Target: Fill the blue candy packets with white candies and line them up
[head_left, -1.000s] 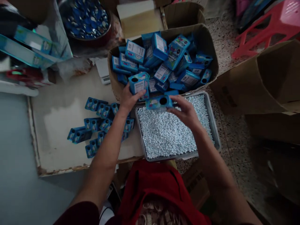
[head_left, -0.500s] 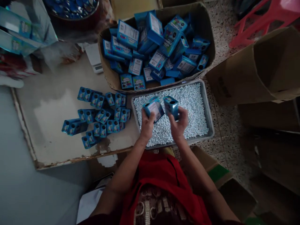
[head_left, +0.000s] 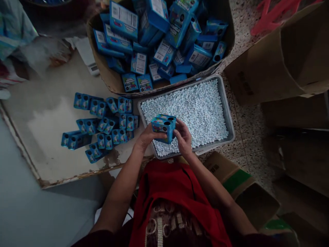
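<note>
Two small blue candy boxes point(head_left: 163, 127) with dark round openings on top are held together side by side above the left part of a metal tray point(head_left: 230, 128). My left hand point(head_left: 147, 138) is closed around them from the left, its thumb along the near side. From the right, my right hand point(head_left: 184, 138) grips the same pair, thumb in front and fingers partly hidden behind. Small pale blue-white candies point(head_left: 197, 106) fill the tray. To the left, several similar blue boxes point(head_left: 108, 125) stand in loose groups on the worn table point(head_left: 48, 137).
Behind the tray stands a cardboard carton point(head_left: 102, 70) heaped with blue boxes point(head_left: 164, 51). A white device point(head_left: 88, 58), plastic bags point(head_left: 15, 31) and a dark bowl point(head_left: 53, 15) lie at the back left. Open cartons point(head_left: 257, 73) and a red stool point(head_left: 272, 17) occupy the right side.
The two boxes, held apart one in each hand before, are now pressed together between both hands. The hands have moved left and slightly nearer my body. The view has shifted.
</note>
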### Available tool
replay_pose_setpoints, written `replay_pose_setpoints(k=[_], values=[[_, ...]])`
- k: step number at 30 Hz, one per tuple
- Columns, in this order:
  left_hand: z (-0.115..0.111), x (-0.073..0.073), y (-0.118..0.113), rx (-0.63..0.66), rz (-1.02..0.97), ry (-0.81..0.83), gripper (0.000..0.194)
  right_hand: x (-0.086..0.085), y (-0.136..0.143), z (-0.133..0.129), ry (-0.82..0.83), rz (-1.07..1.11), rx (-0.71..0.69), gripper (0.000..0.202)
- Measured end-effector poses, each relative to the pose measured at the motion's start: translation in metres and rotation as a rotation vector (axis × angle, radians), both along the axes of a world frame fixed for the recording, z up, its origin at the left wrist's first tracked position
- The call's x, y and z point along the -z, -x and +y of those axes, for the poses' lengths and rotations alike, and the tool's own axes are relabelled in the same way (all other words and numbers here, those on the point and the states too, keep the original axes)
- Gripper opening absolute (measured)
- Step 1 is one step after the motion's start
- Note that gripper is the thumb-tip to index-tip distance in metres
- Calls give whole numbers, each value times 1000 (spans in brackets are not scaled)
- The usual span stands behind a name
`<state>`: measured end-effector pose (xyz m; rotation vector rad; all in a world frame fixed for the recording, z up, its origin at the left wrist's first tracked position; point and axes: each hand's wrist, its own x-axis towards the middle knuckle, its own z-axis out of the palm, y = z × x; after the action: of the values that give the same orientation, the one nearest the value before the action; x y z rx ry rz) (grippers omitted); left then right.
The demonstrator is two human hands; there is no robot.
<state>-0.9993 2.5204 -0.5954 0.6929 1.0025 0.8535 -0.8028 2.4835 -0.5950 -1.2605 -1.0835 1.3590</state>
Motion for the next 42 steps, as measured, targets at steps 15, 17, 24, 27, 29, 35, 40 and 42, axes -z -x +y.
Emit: replay_pose_setpoints(k=[15,17,24,27,29,35,40,42], values=[[-31,13,32,-185,1155,-14,93,54,40,204,-843,-954,-1296,37],[-28,6,25,-67,1291,9,88,55,37,187,-794,-1018,-1232,29],[7,-9,-9,396,1487,-18,79,25,-59,148,-568,-973,-1059,27],[22,7,-13,346,1397,-158,78,33,-115,161,-534,-884,-710,34],[31,20,-16,241,1267,-230,80,50,-139,168,-472,-937,-470,45],[70,23,-46,336,1266,-127,79,86,-109,145,-428,-883,-413,54],[85,8,-74,497,1352,-185,76,76,-66,123,-354,-584,-161,44],[82,8,-79,482,1357,-192,83,73,-57,122,-277,-381,-73,39]])
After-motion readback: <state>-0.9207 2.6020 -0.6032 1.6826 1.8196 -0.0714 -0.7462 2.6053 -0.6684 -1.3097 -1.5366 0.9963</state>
